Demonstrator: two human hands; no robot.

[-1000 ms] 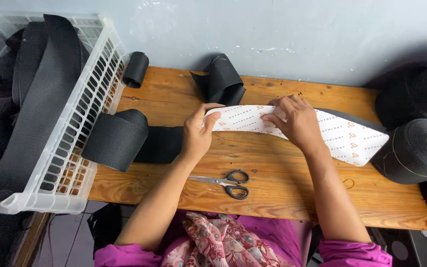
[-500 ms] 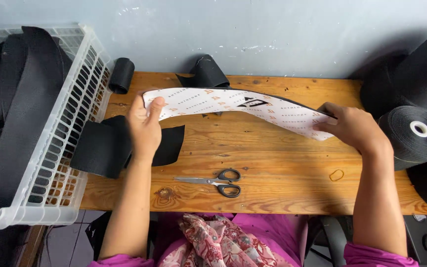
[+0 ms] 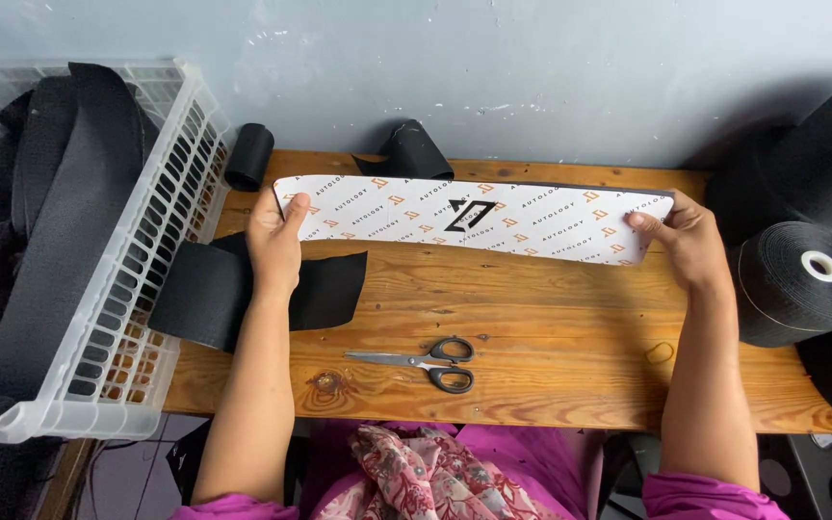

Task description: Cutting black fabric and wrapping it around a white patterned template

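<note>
- A long white printed strip [image 3: 474, 217], patterned with small orange marks and one larger black emblem at its middle, is stretched out flat with its long axis running from 9 o'clock to 3 o'clock, its printed face up toward the camera.
- A thin dark edge shows along the strip's far side, so its back appears black.
- The strip is held just above the far half of the wooden surface [image 3: 532, 308], spanning most of its width.
- The left hand [image 3: 276, 241] is closed on the strip's 9 o'clock end, thumb on top of the printed face and fingers curled beneath.
- The right hand [image 3: 690, 236] pinches the 3 o'clock end the same way, thumb on top; the strip lies between the two hands.
- At 6 o'clock from the strip, a pair of black-handled scissors [image 3: 426, 361] lies on the surface, blades pointing to 9 o'clock.
- Black fabric [image 3: 209, 294] lies under the left forearm, draping off the surface's edge.
- A small black roll [image 3: 247, 156] and a folded black piece [image 3: 414, 152] sit at 12 o'clock against the wall.
- A white plastic basket [image 3: 142, 289] holding wide black bands stands at 9 o'clock.
- Large black rolls [image 3: 801, 279] stand at 3 o'clock.
</note>
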